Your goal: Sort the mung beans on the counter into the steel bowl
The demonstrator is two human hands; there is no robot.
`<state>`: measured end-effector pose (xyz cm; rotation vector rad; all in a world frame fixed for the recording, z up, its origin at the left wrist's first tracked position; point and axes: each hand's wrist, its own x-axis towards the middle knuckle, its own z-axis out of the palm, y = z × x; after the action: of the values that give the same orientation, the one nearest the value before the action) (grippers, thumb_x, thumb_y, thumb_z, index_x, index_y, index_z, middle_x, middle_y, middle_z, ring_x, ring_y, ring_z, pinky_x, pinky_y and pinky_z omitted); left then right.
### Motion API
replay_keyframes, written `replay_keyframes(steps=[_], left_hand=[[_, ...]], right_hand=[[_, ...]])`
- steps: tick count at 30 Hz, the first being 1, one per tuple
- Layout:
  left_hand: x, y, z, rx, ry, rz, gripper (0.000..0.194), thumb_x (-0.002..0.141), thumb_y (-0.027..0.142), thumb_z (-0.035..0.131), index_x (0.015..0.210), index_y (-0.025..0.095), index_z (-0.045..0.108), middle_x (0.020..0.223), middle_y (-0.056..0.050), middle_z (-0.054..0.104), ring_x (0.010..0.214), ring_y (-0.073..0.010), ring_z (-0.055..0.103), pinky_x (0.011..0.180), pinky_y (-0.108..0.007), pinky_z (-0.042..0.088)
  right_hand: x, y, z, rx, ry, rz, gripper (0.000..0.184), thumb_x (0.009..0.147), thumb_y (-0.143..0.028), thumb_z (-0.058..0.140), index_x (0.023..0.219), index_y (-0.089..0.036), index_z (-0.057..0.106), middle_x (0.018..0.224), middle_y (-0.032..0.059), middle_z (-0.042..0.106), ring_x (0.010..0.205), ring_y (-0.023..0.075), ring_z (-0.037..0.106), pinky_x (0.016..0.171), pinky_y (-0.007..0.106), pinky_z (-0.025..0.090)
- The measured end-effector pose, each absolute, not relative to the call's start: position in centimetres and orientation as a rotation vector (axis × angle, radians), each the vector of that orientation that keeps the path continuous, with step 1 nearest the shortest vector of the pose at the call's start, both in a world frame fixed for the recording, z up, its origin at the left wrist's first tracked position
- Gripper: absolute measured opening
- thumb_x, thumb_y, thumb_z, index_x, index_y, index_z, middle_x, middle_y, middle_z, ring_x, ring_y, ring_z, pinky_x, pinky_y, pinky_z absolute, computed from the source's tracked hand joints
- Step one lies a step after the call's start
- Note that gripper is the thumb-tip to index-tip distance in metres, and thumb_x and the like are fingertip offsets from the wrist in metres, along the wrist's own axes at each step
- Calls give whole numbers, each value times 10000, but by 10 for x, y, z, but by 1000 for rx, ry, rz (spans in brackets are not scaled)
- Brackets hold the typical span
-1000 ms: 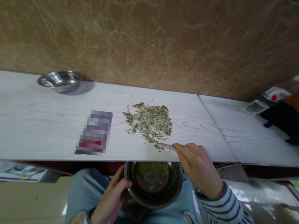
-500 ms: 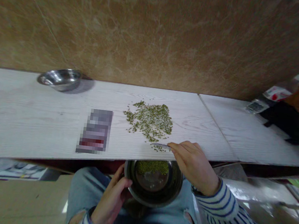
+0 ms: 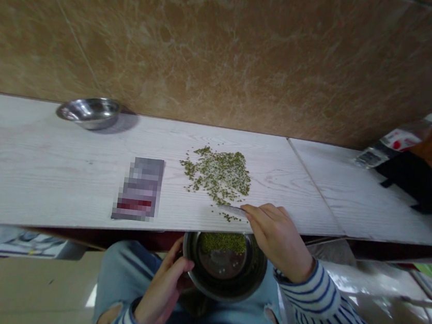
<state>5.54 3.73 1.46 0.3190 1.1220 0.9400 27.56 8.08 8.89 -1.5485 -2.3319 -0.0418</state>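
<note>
Green mung beans (image 3: pixel 220 175) lie loosely spread on the white wood-grain counter (image 3: pixel 62 175). My right hand (image 3: pixel 275 236) is closed on a thin silvery utensil (image 3: pixel 234 210), whose tip points left at the near edge of the beans; its exact kind is unclear. A few beans lie just on my side of it. Below the counter's front edge, over my lap, my left hand (image 3: pixel 166 286) grips the left rim of a metal bowl (image 3: pixel 220 292). Mung beans gather at the bowl's far side, and its bottom shows bare nearer me.
A second metal bowl (image 3: pixel 91 114) stands by the wall at the back left. A blurred-out flat rectangular item (image 3: pixel 140 190) lies left of the beans. On the right, a clear plastic bottle (image 3: pixel 393 143) leans beside a black and brown bag (image 3: pixel 428 178).
The utensil's tip has shifted slightly away from the counter's front edge, toward the spread beans. My left hand still holds the bowl in place. The view has moved a little.
</note>
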Motion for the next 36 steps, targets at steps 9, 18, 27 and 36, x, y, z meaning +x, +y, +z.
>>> replay_keyframes(steps=[9, 18, 27, 36], left_hand=[[50, 38, 17, 341, 1117, 967, 581, 637, 177, 608, 1211, 213, 531, 989, -29, 669, 778, -175, 574, 584, -272, 461], [44, 38, 16, 351, 1104, 983, 548, 652, 170, 602, 1194, 213, 536, 964, -29, 675, 799, -179, 583, 601, -271, 464], [54, 38, 19, 348, 1097, 970, 545, 649, 155, 602, 1190, 203, 552, 960, -37, 673, 767, -170, 569, 595, -281, 464], [62, 36, 18, 364, 1117, 957, 565, 663, 177, 594, 1223, 222, 533, 1007, -24, 650, 806, -174, 563, 630, -290, 468]], right_hand=[[263, 94, 85, -1531, -2354, -68, 258, 940, -201, 429, 1142, -191, 588, 920, 64, 691, 884, 184, 579, 751, 312, 354], [265, 95, 91, -1426, -2435, 56, 230, 929, -181, 453, 1085, -224, 617, 958, 45, 690, 919, 168, 570, 773, 304, 345], [285, 85, 96, -1425, -2435, 54, 227, 937, -202, 439, 1070, -222, 621, 939, 39, 688, 915, 157, 582, 775, 302, 350], [274, 65, 92, -1605, -2358, -129, 252, 928, -183, 448, 1137, -180, 589, 861, 50, 678, 840, 170, 573, 740, 304, 366]])
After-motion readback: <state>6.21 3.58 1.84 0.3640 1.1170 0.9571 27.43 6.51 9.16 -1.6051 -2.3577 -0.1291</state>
